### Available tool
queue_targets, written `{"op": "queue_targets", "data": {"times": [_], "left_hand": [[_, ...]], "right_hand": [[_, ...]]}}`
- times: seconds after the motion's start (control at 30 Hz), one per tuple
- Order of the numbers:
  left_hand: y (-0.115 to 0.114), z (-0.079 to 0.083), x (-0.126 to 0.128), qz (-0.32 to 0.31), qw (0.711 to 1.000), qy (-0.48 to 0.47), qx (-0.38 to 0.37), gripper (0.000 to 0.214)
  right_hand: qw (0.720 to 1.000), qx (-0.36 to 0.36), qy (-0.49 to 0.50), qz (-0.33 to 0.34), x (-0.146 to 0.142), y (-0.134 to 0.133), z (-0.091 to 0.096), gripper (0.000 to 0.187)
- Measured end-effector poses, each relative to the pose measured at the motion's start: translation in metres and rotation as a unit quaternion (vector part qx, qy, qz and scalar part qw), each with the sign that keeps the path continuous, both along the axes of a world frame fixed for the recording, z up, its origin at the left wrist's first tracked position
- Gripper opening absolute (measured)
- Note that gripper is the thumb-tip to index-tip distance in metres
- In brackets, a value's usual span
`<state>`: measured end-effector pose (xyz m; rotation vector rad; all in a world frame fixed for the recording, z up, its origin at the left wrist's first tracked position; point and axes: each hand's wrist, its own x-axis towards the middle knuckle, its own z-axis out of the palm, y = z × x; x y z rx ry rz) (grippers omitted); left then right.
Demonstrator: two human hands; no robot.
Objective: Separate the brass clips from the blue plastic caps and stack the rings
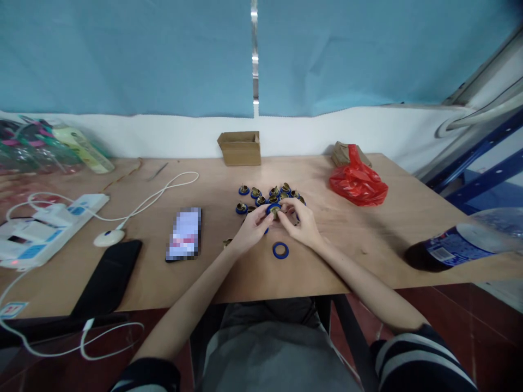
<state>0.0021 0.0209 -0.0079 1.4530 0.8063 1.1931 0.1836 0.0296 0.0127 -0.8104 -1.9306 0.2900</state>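
Observation:
Between my left hand point(251, 230) and my right hand point(301, 224) is a small brass-coloured fitting with a blue ring point(274, 209). The fingertips of both hands pinch it from either side, just above the table. A loose blue ring point(280, 250) lies flat on the wood, nearer to me than the hands. Beyond my fingers stand several similar brass-coloured pieces with blue rims point(255, 193), partly hidden by the hands. Another brass-coloured piece point(227, 243) shows beside my left wrist.
A phone with a lit screen point(183, 234) and a dark phone point(108, 277) lie at left, near a white power strip point(53, 231) and cables. An open cardboard box point(241, 149) stands at the back. A red plastic bag point(359, 182) and a cola bottle point(457, 245) are at right.

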Motion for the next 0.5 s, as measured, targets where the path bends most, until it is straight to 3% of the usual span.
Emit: {"op": "queue_targets", "data": {"times": [0.17, 0.5], "left_hand": [[-0.001, 0.0, 0.0, 0.02, 0.999, 0.018, 0.038, 0.035], [-0.005, 0.002, 0.002, -0.004, 0.997, 0.015, 0.073, 0.037]], "right_hand": [[1.0, -0.008, -0.018, 0.012, -0.002, 0.002, -0.001, 0.015], [0.999, -0.033, 0.009, 0.016, -0.004, 0.002, -0.009, 0.019]]}}
